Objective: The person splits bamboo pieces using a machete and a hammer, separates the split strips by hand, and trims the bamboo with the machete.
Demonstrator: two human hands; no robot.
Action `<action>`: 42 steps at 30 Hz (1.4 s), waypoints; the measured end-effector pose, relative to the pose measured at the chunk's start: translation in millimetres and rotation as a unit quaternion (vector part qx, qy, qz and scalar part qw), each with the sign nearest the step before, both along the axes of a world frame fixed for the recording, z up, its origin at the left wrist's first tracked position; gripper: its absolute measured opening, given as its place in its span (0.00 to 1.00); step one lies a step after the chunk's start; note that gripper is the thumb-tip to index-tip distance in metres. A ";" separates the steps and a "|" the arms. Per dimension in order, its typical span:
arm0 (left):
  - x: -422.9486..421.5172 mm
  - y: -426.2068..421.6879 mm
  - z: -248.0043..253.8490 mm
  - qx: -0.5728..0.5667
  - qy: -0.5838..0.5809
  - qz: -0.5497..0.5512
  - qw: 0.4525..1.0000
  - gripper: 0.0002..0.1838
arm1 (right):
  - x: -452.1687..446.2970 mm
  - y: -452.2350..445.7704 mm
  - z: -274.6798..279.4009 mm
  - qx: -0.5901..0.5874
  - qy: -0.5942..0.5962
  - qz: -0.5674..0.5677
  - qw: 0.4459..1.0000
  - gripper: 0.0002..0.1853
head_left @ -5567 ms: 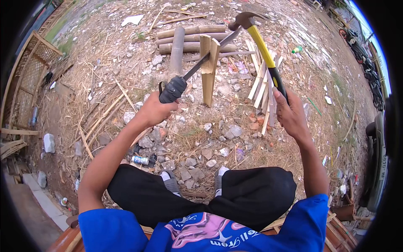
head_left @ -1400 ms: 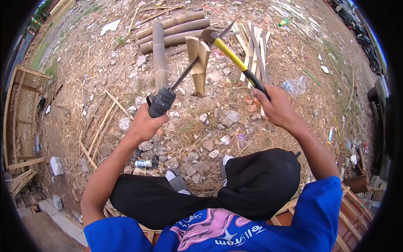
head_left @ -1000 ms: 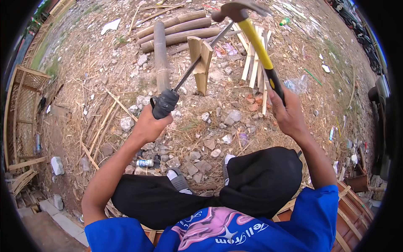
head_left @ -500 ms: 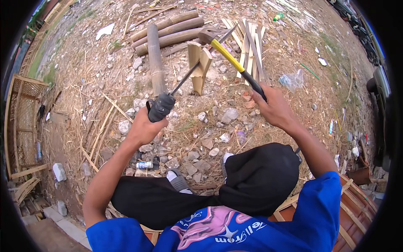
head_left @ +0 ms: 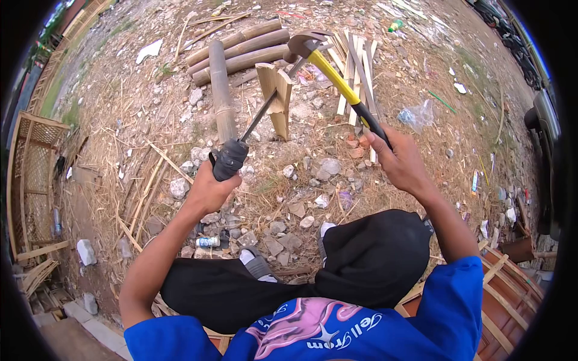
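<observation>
From my remote station, I read the left hand [head_left: 211, 189] as wrapped around the black-taped handle [head_left: 230, 160] of a long, dark blade [head_left: 260, 114]. The blade extends forward and to the right of that hand, passing through a bamboo section [head_left: 279, 125]. I locate this section ahead and right of the left hand, ahead and left of the right hand [head_left: 400, 161]. It stands nearly upright, its lower end at the stony ground [head_left: 289, 157]. Its surface is pale yellow; the top is split, with the walls parted around the blade, and a ragged ridge crosses it just below the blade. I read the right hand as clamped on the black grip of a hammer [head_left: 335, 78] with a yellow shaft. The hammer's dark, clawed head lies forward and left of that hand, near the blade's far end; I cannot tell whether they touch.
</observation>
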State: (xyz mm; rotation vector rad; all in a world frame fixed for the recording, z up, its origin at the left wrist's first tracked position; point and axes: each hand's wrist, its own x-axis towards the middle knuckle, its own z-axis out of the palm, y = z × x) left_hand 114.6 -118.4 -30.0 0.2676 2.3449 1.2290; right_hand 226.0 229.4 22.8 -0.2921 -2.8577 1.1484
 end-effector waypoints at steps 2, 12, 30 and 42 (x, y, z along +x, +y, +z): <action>0.6 -2.7 -2.8 -0.009 0.011 0.011 1.000 0.12 | -2.5 2.3 18.6 -0.009 0.005 -0.010 1.000 0.23; 0.0 -1.0 6.7 -0.048 0.023 -0.062 0.997 0.16 | -4.5 -5.6 -17.5 0.003 -0.035 0.014 0.999 0.21; 0.6 -3.4 -6.7 0.011 0.027 -0.005 1.000 0.12 | 1.8 -6.5 33.0 -0.186 0.099 -0.008 0.978 0.23; -4.5 -7.2 -13.3 0.015 0.010 0.006 1.000 0.13 | -4.5 -2.6 -1.3 -0.074 -0.013 -0.002 0.997 0.25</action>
